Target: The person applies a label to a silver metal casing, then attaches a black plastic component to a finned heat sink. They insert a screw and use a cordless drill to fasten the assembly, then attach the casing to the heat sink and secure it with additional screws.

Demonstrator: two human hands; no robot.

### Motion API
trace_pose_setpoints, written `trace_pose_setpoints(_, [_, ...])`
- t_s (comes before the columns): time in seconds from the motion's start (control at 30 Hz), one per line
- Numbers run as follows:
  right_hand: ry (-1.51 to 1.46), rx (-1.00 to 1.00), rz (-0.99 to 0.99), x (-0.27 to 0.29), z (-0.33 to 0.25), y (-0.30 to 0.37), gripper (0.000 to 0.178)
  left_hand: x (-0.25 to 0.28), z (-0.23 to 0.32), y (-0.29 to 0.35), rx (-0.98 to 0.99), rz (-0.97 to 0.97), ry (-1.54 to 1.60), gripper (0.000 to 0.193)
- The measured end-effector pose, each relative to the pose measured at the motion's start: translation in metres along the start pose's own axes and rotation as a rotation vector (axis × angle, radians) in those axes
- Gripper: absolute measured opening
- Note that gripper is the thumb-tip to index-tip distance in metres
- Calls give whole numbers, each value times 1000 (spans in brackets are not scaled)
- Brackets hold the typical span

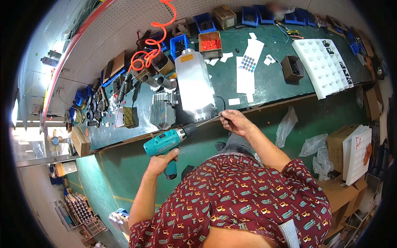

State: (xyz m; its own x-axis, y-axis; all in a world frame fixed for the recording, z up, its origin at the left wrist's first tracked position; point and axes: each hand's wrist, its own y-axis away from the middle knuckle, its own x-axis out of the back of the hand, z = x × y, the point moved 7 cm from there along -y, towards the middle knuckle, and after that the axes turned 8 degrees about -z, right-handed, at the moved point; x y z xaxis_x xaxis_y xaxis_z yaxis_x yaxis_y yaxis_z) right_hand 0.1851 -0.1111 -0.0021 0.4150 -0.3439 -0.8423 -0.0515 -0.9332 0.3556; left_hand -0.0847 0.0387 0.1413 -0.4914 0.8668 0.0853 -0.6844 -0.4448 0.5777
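My left hand (162, 162) is wrapped round the grip of a teal cordless drill (165, 142), held level in front of the bench edge. A long thin bit (206, 120) reaches from its black chuck toward the right. At the bit's far end my right hand (235, 122) pinches with thumb and fingers; what lies between the fingertips is too small to make out. Just beyond stands a silver cylindrical metal housing (193, 82) on the bench, a black cable (222, 99) by its lower right. A finned grey metal block (162, 110) sits to its left.
The green bench (273, 87) carries a box of red parts (210, 44), a box of dark parts (292, 68), a sheet with round stickers (248, 63) and a white foam tray (324, 66). An orange coiled hose (154, 41) hangs above. Plastic bags (287, 126) lie on the floor at right.
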Motion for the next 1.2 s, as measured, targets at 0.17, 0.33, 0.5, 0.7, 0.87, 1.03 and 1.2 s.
trace_pose_setpoints(0.17, [76,-162,-153,3,5,3,14,16,17,-1,82,-39,-133,28])
trace_pose_setpoints(0.33, [-18,-20,78,3,7,-15,13,13,54,-12,-92,-71,-275,36])
trace_pose_setpoints(0.5, [95,185,337,20,11,-40,15,-14,127,-32,-392,-170,-652,32])
trace_pose_setpoints(0.7, [393,368,367,11,10,-42,48,-48,180,-63,-321,-238,-1121,30])
trace_pose_setpoints(0.87, [475,345,338,5,13,-39,50,-72,198,-84,-268,-251,-1455,30])
trace_pose_setpoints(1.03, [316,278,390,23,18,-37,42,-82,207,-108,-235,-310,-1555,35])
trace_pose_setpoints(1.2, [328,226,363,28,20,-38,31,-90,209,-111,-217,-293,-1606,33])
